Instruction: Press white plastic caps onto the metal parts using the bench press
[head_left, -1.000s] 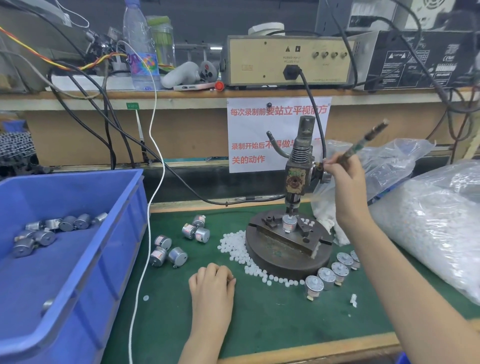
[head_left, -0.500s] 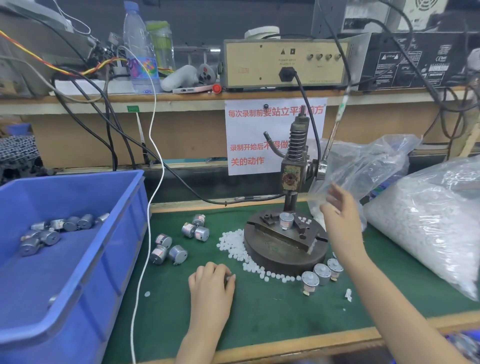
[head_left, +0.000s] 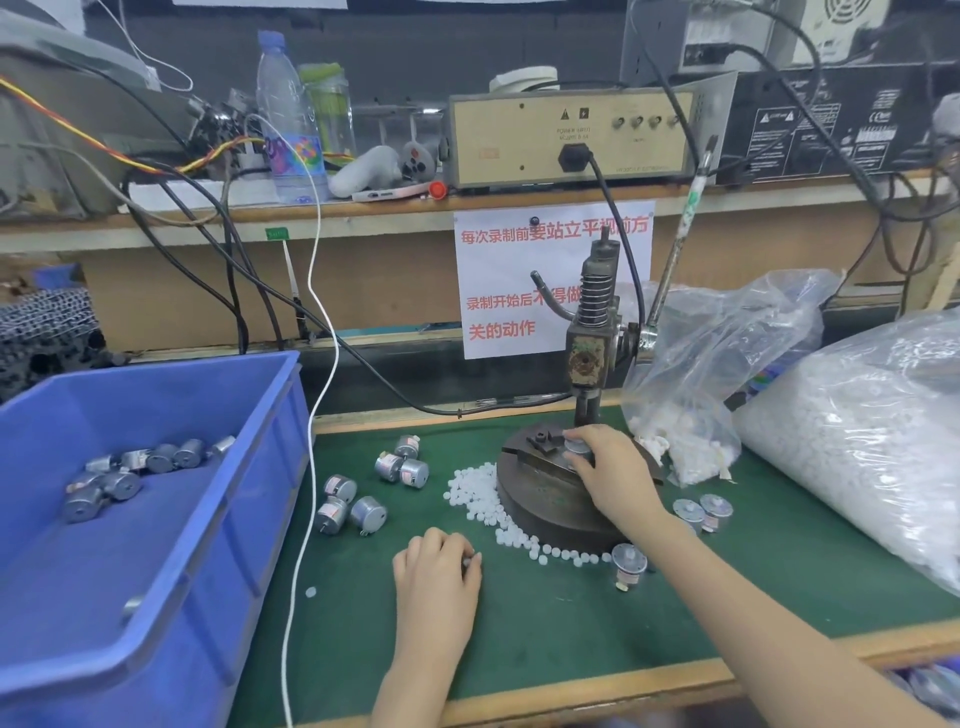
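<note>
Since the earlier frame the right hand (head_left: 610, 480) has come down from beside the lever (head_left: 678, 244) onto the round base (head_left: 540, 499) of the bench press (head_left: 589, 358), and its curled fingers now grip the metal part (head_left: 577, 446) seated there below the ram, with the lever standing upright above and behind them. Meanwhile the left hand (head_left: 436, 577) stays on the green mat (head_left: 545, 623) with its fingers curled. A small pale bit shows at its fingertips, though I cannot tell whether it is pinched, and loose white caps (head_left: 478, 493) lie just beyond them.
</note>
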